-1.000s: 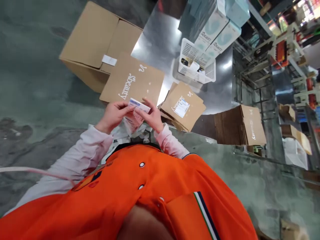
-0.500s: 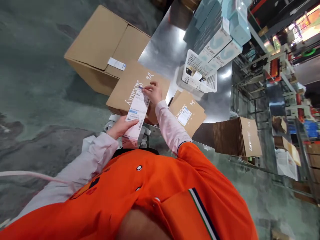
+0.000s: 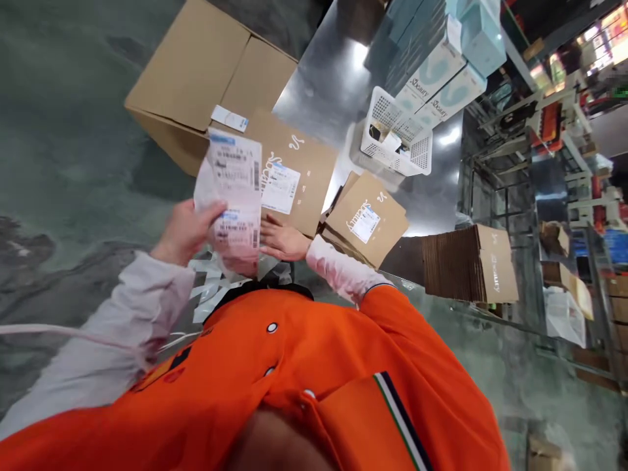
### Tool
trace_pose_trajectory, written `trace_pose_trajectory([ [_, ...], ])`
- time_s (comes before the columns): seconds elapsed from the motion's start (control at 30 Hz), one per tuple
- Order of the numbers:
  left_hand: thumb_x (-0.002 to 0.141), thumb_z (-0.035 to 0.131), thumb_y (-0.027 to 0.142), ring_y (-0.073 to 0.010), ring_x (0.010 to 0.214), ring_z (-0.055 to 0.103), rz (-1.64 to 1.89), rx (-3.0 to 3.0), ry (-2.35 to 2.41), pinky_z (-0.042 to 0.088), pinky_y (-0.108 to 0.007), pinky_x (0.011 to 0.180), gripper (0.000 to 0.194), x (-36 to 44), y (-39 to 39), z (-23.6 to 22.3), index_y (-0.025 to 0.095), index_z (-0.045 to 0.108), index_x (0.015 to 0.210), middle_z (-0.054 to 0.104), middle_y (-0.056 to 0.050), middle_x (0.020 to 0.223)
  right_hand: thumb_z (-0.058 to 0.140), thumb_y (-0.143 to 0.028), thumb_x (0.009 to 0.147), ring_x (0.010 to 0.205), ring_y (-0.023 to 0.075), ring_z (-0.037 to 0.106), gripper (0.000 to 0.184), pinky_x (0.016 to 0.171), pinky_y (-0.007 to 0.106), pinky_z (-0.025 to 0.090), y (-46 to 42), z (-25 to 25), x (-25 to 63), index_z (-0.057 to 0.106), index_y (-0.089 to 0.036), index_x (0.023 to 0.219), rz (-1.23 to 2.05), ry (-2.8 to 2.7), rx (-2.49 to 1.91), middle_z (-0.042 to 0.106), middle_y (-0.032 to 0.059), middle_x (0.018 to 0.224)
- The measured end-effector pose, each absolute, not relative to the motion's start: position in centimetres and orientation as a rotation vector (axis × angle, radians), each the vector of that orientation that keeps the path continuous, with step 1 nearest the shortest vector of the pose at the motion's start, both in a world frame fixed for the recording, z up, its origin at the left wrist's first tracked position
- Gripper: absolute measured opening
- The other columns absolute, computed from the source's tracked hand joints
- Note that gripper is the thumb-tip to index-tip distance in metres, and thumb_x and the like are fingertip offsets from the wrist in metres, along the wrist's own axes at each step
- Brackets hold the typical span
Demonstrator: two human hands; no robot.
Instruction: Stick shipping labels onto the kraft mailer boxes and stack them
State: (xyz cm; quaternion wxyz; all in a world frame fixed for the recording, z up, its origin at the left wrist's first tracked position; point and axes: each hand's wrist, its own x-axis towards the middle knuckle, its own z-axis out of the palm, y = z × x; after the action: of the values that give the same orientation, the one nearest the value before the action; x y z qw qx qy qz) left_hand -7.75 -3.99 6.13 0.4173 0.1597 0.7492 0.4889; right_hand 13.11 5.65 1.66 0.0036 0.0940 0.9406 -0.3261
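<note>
Now that a label (image 3: 282, 190) has gone onto the carton (image 3: 316, 167), the left hand (image 3: 181, 230) has its fingers clamped on the printed strip (image 3: 238, 180) beside it; the right hand (image 3: 289, 242) rests at the near edge, fingers slightly apart.

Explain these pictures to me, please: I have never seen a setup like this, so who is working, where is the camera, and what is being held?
There is no robot: a person works bare-handed, and one camera on their head looks down, so their orange top fills the lower part. The left hand holds a strip of printed labels. The right hand is at the near edge of a brown printed box, which bears a white label. On the metal table are a white basket with small items, pale blue and white boxes, and more printed cardboard. A large carton stands at the left.
</note>
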Motion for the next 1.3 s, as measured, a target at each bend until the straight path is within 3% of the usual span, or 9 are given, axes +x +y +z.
trace_pose_trajectory([
  [0.13,0.086,0.069,0.027,-0.0217,0.096,0.065,0.992,0.834,2.250,0.052,-0.032,0.093,0.039,-8.7,3.9,5.1,0.000,0.072,0.114,0.075,-0.015,0.112,0.040,-0.033,0.104,0.130,0.0238,0.060,0.042,0.118,0.044,0.042,5.0,1.6,17.0,0.062,-0.014,0.134,-1.141,2.734,1.676,0.063,0.0164,0.138],
  [0.3,0.089,0.064,0.020,-0.0256,0.104,0.064,0.673,1.019,2.329,0.048,-0.040,0.104,0.035,-8.0,7.0,6.0,-0.005,0.070,0.113,0.074,-0.016,0.113,0.060,-0.031,0.096,0.151,0.0412,0.032,0.065,0.125,0.055,0.025,6.9,1.9,16.8,0.046,0.015,0.139,-1.160,2.252,2.141,0.038,0.0396,0.152],
  [0.5,0.083,0.075,0.031,-0.0241,0.109,0.065,1.285,0.968,1.826,0.051,-0.045,0.104,0.056,-3.8,4.7,11.7,-0.001,0.065,0.128,0.070,-0.013,0.124,0.037,-0.030,0.106,0.124,0.0153,0.063,0.045,0.107,0.028,0.051,6.6,3.9,23.0,0.048,-0.004,0.140,-1.562,2.323,2.408,0.062,0.0176,0.139],
  [0.67,0.066,0.088,0.040,-0.0263,0.111,0.067,1.355,0.717,1.456,0.051,-0.045,0.108,0.064,0.4,2.6,13.2,0.005,0.069,0.117,0.072,-0.013,0.121,0.054,-0.030,0.099,0.132,0.0237,0.058,0.047,0.111,0.039,0.048,6.5,7.5,34.1,0.052,-0.007,0.140,-1.177,1.890,2.864,0.059,0.0212,0.141],
  [0.77,0.054,0.093,0.042,-0.0235,0.099,0.070,1.288,0.561,1.463,0.057,-0.038,0.098,0.057,2.1,0.8,12.3,0.011,0.072,0.097,0.076,-0.009,0.104,0.082,-0.034,0.078,0.136,0.0335,0.054,0.072,0.111,0.048,0.047,6.0,8.3,33.4,0.055,-0.007,0.139,-1.243,1.853,2.703,0.056,0.0244,0.143],
  [0.87,0.042,0.096,0.050,-0.0214,0.082,0.069,1.078,0.516,1.453,0.060,-0.031,0.078,0.064,2.9,-1.1,11.1,0.014,0.072,0.090,0.077,-0.008,0.091,0.095,-0.041,0.058,0.125,0.0272,0.063,0.091,0.106,0.038,0.053,4.0,7.2,26.2,0.057,-0.018,0.138,-1.894,2.139,2.207,0.064,0.0119,0.137],
  [1.0,0.040,0.095,0.054,-0.0219,0.079,0.067,0.888,0.784,1.495,0.057,-0.029,0.072,0.064,1.6,-2.2,10.5,0.014,0.073,0.085,0.076,-0.008,0.086,0.070,-0.067,0.079,0.113,0.0230,0.068,0.068,0.104,0.037,0.055,-0.2,4.6,16.3,0.064,-0.015,0.123,-2.748,2.107,1.873,0.071,0.0117,0.124],
  [1.2,0.051,0.090,0.049,-0.0166,0.074,0.059,1.202,0.785,1.612,0.051,-0.027,0.072,0.049,-0.8,-2.1,10.6,0.012,0.072,0.078,0.072,-0.005,0.077,0.089,-0.054,0.064,0.104,0.0216,0.070,0.078,0.096,0.035,0.059,0.3,4.8,14.7,0.063,-0.015,0.126,-2.703,2.128,1.632,0.071,0.0099,0.118],
  [1.3,0.056,0.087,0.041,-0.0175,0.075,0.061,1.183,0.736,1.570,0.051,-0.027,0.074,0.038,-0.6,-2.4,9.6,0.012,0.074,0.077,0.073,-0.006,0.078,0.083,-0.047,0.076,0.100,0.0199,0.072,0.049,0.094,0.033,0.059,3.8,5.9,15.6,0.073,-0.017,0.113,-2.531,2.273,1.408,0.075,0.0072,0.110],
])
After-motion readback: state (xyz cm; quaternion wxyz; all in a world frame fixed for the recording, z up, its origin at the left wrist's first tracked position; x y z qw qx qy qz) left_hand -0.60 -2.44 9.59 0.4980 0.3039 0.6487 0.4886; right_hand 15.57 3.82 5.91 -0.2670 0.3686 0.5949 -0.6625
